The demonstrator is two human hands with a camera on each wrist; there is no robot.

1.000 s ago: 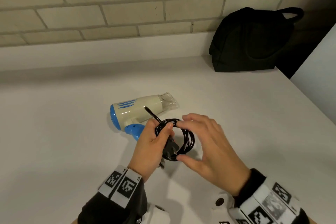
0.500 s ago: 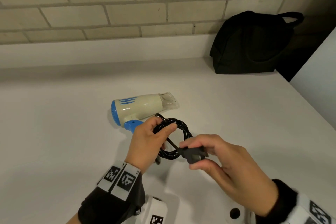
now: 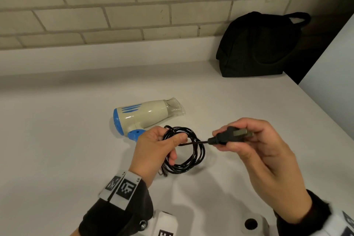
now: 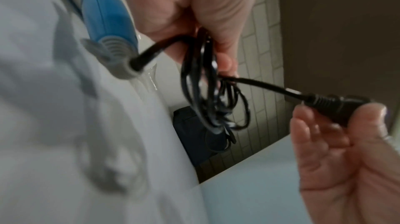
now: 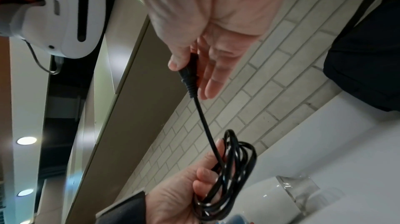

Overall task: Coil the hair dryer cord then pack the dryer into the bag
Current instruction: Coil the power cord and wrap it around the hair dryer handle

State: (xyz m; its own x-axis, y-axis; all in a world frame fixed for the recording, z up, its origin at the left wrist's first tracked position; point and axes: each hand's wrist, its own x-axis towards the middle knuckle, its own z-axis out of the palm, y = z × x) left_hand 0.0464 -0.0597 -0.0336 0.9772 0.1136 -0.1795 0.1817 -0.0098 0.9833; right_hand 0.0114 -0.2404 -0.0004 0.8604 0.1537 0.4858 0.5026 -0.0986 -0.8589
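Several cord (image 3: pixel 193 151) loops clamped in left grip (image 3: pixel 153 149); plug (image 3: pixel 228 137) pinched in right grip (image 3: pixel 256 145). Tail unsecured. Dryer (image 3: pixel 141 115) on tabletop (image 3: pixel 57 140), bag (image 3: pixel 258 48) unpacked.

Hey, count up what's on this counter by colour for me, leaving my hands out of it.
Black: 2, the bag and the coiled cord with its plug
Cream and blue: 1, the hair dryer
Total: 3

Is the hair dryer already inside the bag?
No, the dryer lies on the counter, apart from the bag by the wall.
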